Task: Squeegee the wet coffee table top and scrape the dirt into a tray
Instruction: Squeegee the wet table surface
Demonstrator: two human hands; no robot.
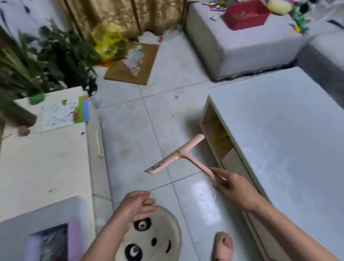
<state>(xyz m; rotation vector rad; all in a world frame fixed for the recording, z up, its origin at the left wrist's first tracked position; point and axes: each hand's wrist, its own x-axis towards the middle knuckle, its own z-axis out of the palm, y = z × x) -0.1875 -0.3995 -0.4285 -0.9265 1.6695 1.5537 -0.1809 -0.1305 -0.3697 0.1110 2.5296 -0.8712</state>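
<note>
1. Two bare arms reach in from the bottom edge, over a pale tiled floor (133,134).
2. Right grip (233,189) pinches the far end of the handle of a pink squeegee (176,158), thumb and fingers curled round it.
3. T-shaped, the squeegee hangs in the air above the floor, just left of the table (294,139). Its bar slants from lower left to upper right. The upper tip lies close to the table's open end, and no part of it touches the top.
4. Left grip (137,204) holds nothing. Its fingers are straight, pressed together and pointing right, well apart from the squeegee.
5. On the right, the table has a white top with a dull sheen; whether it is wet cannot be told. The end facing the squeegee is an open shelf with something yellow (220,138) inside.
6. Below the left grip a round panda-face stool (157,247) stands on the floor. A foot (223,249) in a pink sandal is beside it, near the table's side.
7. At the left stands a low cream cabinet (40,164) with a printed sheet (60,113) on it and plants (34,59) behind.
8. Farther off, a grey ottoman (253,48) carries a red box (246,16) and coloured scraps.
9. A yellow bag (108,39) and a piece of cardboard (134,71) lie on the floor by the curtain (129,6).
10. Much of the view is blurred.
</note>
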